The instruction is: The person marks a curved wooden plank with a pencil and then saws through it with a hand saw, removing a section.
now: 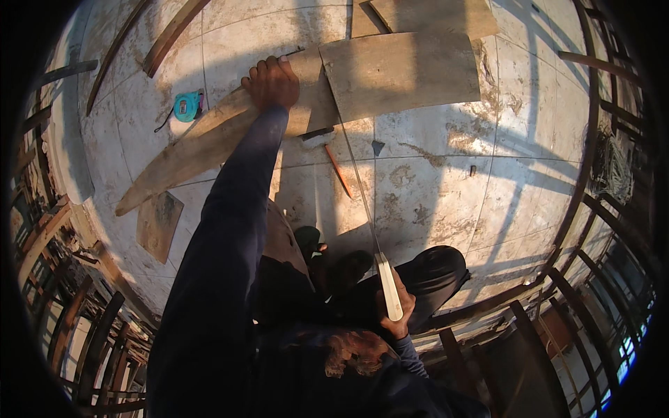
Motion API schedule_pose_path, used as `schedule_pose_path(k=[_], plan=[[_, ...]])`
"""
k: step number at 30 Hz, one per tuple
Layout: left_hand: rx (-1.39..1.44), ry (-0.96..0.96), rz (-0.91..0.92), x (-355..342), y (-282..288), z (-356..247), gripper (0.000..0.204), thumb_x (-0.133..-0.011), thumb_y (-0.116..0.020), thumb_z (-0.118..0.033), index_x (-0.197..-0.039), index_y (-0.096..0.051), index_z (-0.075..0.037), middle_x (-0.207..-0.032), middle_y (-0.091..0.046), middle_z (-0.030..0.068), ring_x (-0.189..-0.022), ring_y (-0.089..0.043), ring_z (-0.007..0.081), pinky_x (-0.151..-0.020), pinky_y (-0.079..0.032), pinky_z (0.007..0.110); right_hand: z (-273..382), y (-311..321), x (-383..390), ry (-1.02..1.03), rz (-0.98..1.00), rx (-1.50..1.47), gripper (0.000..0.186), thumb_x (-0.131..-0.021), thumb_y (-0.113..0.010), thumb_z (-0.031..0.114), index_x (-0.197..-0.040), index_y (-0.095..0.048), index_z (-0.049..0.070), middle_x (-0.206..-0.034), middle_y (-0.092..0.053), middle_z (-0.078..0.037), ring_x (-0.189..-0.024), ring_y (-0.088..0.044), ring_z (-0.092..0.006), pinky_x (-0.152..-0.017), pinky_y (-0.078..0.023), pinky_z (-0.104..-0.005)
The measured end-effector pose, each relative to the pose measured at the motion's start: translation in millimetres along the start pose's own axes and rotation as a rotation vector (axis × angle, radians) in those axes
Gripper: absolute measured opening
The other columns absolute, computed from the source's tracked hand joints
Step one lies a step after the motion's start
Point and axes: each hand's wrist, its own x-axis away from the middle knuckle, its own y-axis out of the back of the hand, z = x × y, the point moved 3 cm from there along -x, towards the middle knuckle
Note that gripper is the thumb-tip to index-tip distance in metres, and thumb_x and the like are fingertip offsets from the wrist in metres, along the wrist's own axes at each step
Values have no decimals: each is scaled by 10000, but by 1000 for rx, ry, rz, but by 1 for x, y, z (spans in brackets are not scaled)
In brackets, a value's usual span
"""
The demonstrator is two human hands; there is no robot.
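Observation:
A long wooden board (202,136) lies across the floor, tapering to a point at its left end. My left hand (271,82) presses down on it, fingers curled over the far edge. In my right hand (398,304), close to my body, is the pale handle of a handsaw (388,282). Its thin blade runs away from me to the board, along a line just right of my left hand. Beyond that line is a wide board section (404,73); I cannot tell whether the two parts are still joined. An orange pencil (338,171) lies left of the blade.
A teal tape measure (187,106) sits left of the board. A small wood offcut (159,225) lies by the board's pointed end. More boards (439,17) lie at the far side, and curved wooden strips (174,35) at the far left. Dark slatted railings (592,132) surround the tiled floor.

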Motion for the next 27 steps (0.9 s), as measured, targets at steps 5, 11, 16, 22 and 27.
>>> schedule_pose_path(k=[5,11,16,22,27], plan=[[32,-13,15,-3,-3,-29,397,-1001,-401,-354,-1024,-682,-75,-997,-688,142,-966,-626,338,-877,-400,526,21,-60,-179,203,-106,-74,400,-853,-654,31,-1248,-619,-21,-913,-719,-130,-752,-664,-147,-700,-522,-284],[0,-15,-58,1,-10,6,392,-1000,-407,-344,-932,-671,-63,-937,-664,135,-903,-586,309,-865,-366,508,-20,-45,-95,230,-74,-6,570,-815,-647,7,-1376,-547,-6,-1058,-744,-136,-796,-716,-153,-751,-550,-274],[58,11,1,-3,-1,-7,401,-1001,-387,-346,-980,-675,-68,-980,-675,135,-965,-590,321,-892,-365,521,-13,-22,-65,-50,-60,-100,501,-840,-674,-5,-1333,-583,-19,-1160,-713,-98,-924,-689,-143,-835,-517,-249],[67,47,58,11,-14,-10,410,-1005,-375,-346,-1034,-675,-69,-1026,-681,130,-1003,-592,325,-913,-363,529,11,-84,-204,336,-121,51,541,-811,-644,28,-1348,-574,23,-1073,-716,-192,-794,-720,-180,-727,-542,-285],[53,-28,-63,0,-7,3,361,-993,-410,-309,-937,-659,-53,-948,-662,134,-895,-572,307,-850,-351,506,-16,-25,-47,131,-20,42,584,-795,-618,-32,-1373,-536,-37,-1175,-704,-181,-825,-720,-164,-751,-552,-270]])
